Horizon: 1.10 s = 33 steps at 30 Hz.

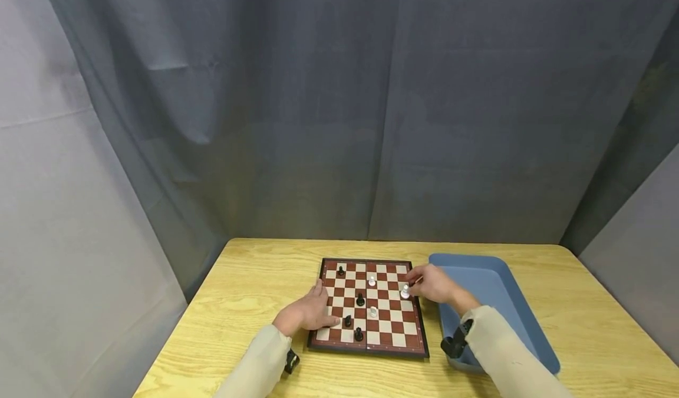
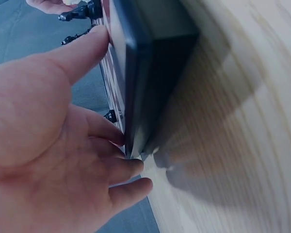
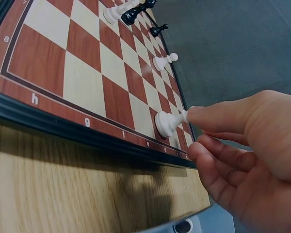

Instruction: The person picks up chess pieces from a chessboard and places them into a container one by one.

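Observation:
A chessboard with brown and cream squares lies flat on the table. At its right side, my right hand pinches the top of a white chess piece between thumb and fingers; the piece's base is on or just above a square, and its top is hidden. My left hand rests at the board's left edge, thumb over the rim and fingers extended along the side. Two more white pieces, one a pawn, stand on the board. Several black pieces, including one near the middle, stand there too.
Right of the board is a blue tray, partly beneath my right forearm. A pale item with a dark round spot shows inside it in the right wrist view. Grey curtains hang behind the wooden table.

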### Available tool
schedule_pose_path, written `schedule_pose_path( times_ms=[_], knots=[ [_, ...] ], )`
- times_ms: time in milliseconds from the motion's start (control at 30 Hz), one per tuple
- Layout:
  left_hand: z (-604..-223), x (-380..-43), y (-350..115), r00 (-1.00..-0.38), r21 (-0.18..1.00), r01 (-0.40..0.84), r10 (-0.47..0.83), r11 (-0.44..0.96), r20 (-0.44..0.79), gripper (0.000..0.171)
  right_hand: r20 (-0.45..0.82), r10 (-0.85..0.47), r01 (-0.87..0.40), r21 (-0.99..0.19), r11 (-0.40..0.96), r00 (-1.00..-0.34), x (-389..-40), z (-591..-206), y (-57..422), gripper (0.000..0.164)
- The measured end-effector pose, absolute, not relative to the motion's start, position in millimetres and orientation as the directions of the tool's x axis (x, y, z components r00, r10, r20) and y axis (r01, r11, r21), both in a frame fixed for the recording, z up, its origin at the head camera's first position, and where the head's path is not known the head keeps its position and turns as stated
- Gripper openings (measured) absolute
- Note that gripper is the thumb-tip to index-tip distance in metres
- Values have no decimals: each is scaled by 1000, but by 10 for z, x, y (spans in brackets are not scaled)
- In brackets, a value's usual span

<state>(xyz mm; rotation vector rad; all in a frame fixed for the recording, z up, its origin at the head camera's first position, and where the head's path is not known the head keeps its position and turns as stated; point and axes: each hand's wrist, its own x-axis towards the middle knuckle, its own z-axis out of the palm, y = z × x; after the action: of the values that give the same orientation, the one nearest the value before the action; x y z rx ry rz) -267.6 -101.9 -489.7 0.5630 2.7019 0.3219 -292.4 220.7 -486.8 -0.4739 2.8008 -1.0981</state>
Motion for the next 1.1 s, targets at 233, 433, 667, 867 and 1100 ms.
schedule_pose_path(
  times_ms=[233, 433, 667, 867, 1100],
  knots=[
    [-4890, -2663, -1009, -851, 292, 338, 423, 895, -311, 91, 18, -339, -261, -676, 689, -940, -2924, -4888, 2152, 31],
    [-4885, -2660, -1000, -852, 276, 334, 414, 901, -322, 91, 27, -380, -293, -687, 665, -925, -2922, -4929, 2128, 26],
    [-4889, -2638, -1005, -855, 266, 331, 407, 905, -322, 92, 11, -397, -300, -674, 675, -918, -2917, -4994, 2106, 22],
    [-4884, -2621, -1016, -858, 255, 330, 401, 909, -321, 91, 28, -382, -310, -639, 704, -924, -2901, -4984, 2065, 22],
    [-4873, -2615, -1027, -854, 270, 334, 411, 903, -317, 90, 15, -346, -279, -622, 731, -938, -2897, -4977, 2028, 21]
  ],
)
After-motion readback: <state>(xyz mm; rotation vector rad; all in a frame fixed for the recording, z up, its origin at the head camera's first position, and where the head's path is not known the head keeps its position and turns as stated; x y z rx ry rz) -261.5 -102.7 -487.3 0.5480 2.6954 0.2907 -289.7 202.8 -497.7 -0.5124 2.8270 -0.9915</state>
